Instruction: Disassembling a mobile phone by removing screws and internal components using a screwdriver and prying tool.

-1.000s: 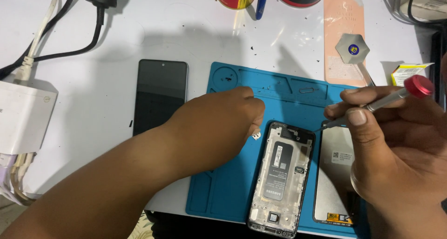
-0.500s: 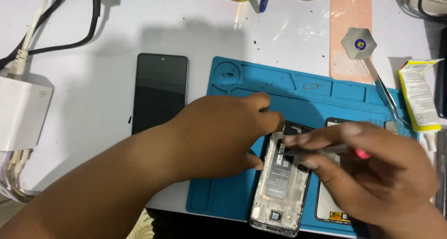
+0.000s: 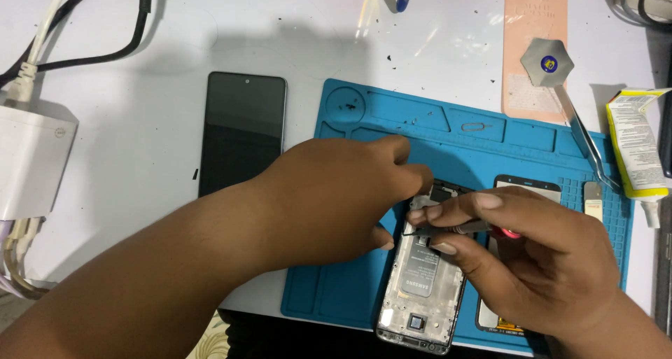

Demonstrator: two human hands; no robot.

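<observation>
Hands meet over the upper end of an opened phone frame (image 3: 420, 282), which lies lengthwise on a blue mat (image 3: 364, 289) on the white table (image 3: 140, 51). Right hand (image 3: 532, 261) is curled shut around a thin screwdriver (image 3: 455, 227) with a red end, its tip pointing left onto the frame's top. Left hand (image 3: 336, 198) rests its loosely bent fingers on the frame's top-left corner; whether they pinch anything cannot be told. Right of the frame, on the mat, lies a flat panel (image 3: 528, 187), mostly hidden by the right hand. Left of the mat, on the table, lies a dark phone (image 3: 241, 131), screen up. Beyond the mat's far right corner are tweezers (image 3: 584, 138) and a yellow tube (image 3: 637, 149).
</observation>
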